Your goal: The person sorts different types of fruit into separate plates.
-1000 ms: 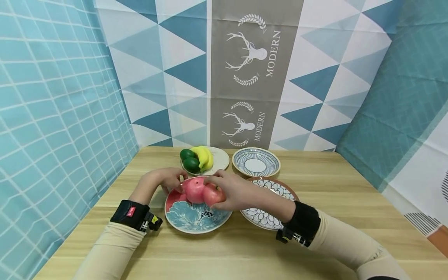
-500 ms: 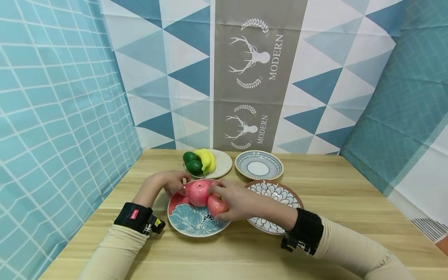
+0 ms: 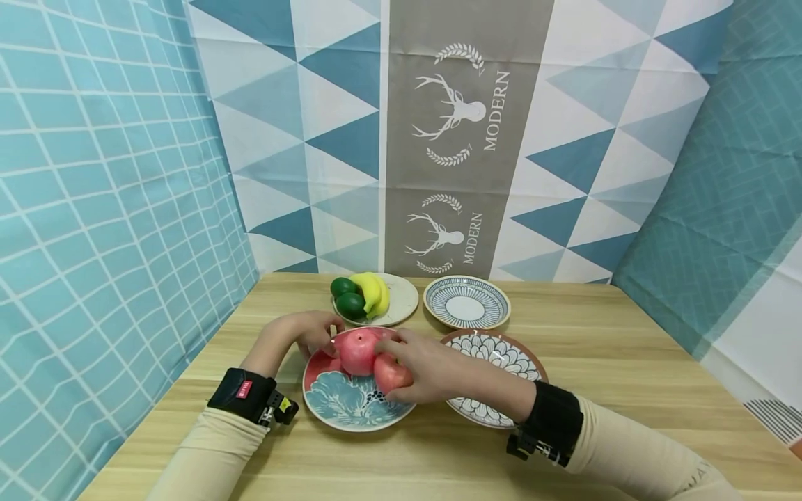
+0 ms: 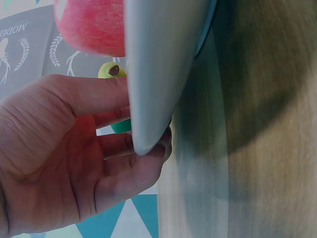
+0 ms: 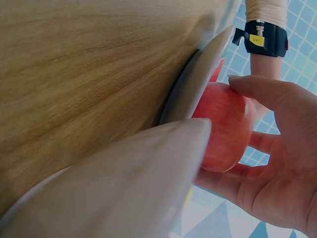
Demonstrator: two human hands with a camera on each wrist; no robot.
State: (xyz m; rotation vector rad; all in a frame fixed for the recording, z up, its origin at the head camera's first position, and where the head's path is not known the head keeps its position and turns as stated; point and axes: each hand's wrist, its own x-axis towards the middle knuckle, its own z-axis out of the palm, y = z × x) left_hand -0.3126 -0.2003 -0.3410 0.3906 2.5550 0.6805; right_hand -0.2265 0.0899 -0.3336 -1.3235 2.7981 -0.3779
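In the head view my left hand (image 3: pixel 316 332) is at the back left rim of a blue-and-red flowered plate (image 3: pixel 351 410). The left wrist view shows its thumb over the rim and its fingers curled beneath, pinching the plate's edge. My right hand (image 3: pixel 426 367) grips a red apple (image 3: pixel 391 374) over the right part of this plate; in the right wrist view the apple (image 5: pixel 225 129) sits between thumb and fingers, low against the plate's rim. A pinker apple (image 3: pixel 359 353) rests on the plate, between the two hands, overlapping the held one in the head view.
Behind stands a pale plate (image 3: pixel 404 299) bearing bananas (image 3: pixel 374 296) and two dark green avocado-like fruits (image 3: pixel 349 305). A blue-lined plate (image 3: pixel 464 306) is at the back right. The brown-rimmed petal-patterned plate (image 3: pixel 482 410) lies under my right forearm. Patterned cloth walls (image 3: pixel 125 209) border the table.
My right hand has brought its apple slightly nearer to me and lower on the flowered plate. The left hand keeps its hold on the rim. The head view has tilted up a little.
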